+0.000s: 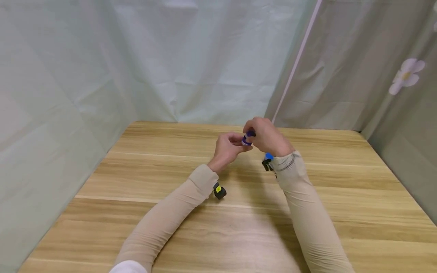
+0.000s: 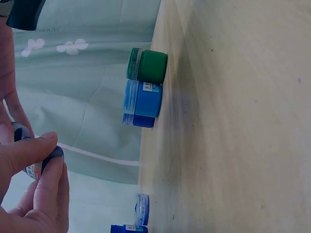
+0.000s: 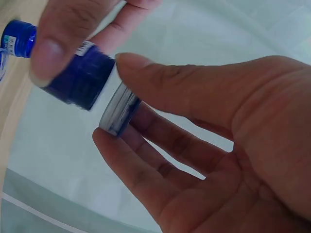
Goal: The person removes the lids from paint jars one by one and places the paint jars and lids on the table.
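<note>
"Right hand [image 1: 265, 135] first: what does it have?"

"Thumb and fingers pinch a clear-edged lid [image 3: 120, 108] by its rim."

"And the left hand [image 1: 228, 148]?"

"Clasped on a dark blue jar [image 3: 85, 80], a bit blurred in the right wrist view, with the thumb across its side."

"Do those two pieces touch?"

"Apart, just. A narrow gap shows between them, and they're held up off the wooden table [image 1: 170, 151]."

"What's nearby?"

"From the left wrist, I see a green jar [image 2: 154, 67], a light blue jar [image 2: 148, 99] and a deeper blue jar [image 2: 139, 120] close together on the wood. Well apart from those, a blue disc [image 2: 142, 208], probably a lid, lies just beside another blue jar [image 2: 129, 229], which the frame cuts off."

"Farther out?"

"Pale green curtain [image 1: 205, 57] behind the far edge, and a white flower [image 1: 413, 66] on the grayish stretch at right."
</note>
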### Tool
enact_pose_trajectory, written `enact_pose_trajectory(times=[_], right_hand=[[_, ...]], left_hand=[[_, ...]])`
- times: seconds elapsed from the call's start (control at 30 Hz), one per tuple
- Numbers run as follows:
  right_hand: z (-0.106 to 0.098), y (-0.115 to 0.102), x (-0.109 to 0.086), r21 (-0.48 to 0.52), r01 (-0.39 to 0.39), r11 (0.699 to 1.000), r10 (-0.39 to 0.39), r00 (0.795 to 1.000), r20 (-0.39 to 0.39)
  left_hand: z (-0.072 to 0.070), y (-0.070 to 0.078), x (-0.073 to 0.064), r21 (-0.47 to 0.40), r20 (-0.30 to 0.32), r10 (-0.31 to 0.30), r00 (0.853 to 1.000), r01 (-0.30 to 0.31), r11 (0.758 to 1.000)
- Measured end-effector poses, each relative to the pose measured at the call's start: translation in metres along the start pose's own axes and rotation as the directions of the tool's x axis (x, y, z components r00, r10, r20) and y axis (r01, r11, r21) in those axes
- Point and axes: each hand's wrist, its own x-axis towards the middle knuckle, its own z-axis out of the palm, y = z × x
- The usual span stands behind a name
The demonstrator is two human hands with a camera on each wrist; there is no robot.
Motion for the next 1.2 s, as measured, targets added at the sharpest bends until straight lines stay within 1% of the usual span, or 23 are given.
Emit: enact_pose_trajectory(times=[0.17, 0.27, 0.4, 0.5, 0.57, 0.7, 0.8, 1.0, 1.07, 1.2], right_hand=[[0.001, 0.001, 0.003, 0.004, -0.023, 1.0, 0.023, 0.999, -0.023], [0.002, 0.001, 0.004, 0.002, -0.032, 0.999, 0.032, 0.999, -0.042], [0.003, 0.002, 0.005, -0.004, -0.024, 1.0, 0.024, 0.998, -0.052], [0.002, 0.002, 0.005, 0.004, -0.016, 1.0, 0.016, 0.998, -0.054], [0.001, 0.003, 0.005, 0.017, -0.02, 1.0, 0.021, 0.998, -0.055], [0.0, 0.003, 0.004, 0.04, -0.047, 0.998, 0.049, 0.998, -0.038], [0.001, 0.003, 0.004, 0.052, -0.065, 0.997, 0.066, 0.998, -0.023], [0.002, 0.003, 0.006, 0.059, -0.062, 0.996, 0.061, 0.998, 0.004], [0.003, 0.003, 0.007, 0.059, -0.057, 0.997, 0.056, 0.998, 0.018], [0.005, 0.004, 0.008, 0.076, -0.051, 0.996, 0.048, 0.998, 0.034]], left_hand=[[-0.003, -0.001, 0.001, 0.035, -0.013, -0.003, 1.0, 0.003, 0.999], [-0.004, 0.0, 0.0, 0.04, -0.021, -0.009, 1.0, 0.01, 0.999], [-0.007, 0.002, -0.001, 0.022, -0.022, -0.02, 1.0, 0.02, 1.0], [-0.009, 0.004, -0.002, -0.015, -0.017, -0.038, 0.999, 0.037, 0.999], [-0.011, 0.006, -0.001, -0.019, -0.02, -0.045, 0.999, 0.045, 0.999], [-0.014, 0.009, -0.001, -0.004, -0.024, -0.06, 0.998, 0.06, 0.998], [-0.017, 0.011, -0.002, 0.011, -0.008, -0.066, 0.998, 0.066, 0.998], [-0.022, 0.017, -0.003, 0.099, -0.004, -0.06, 0.998, 0.06, 0.993], [-0.024, 0.018, -0.003, 0.104, 0.0, -0.071, 0.997, 0.07, 0.992], [-0.026, 0.023, -0.002, 0.081, 0.033, -0.111, 0.993, 0.108, 0.991]])
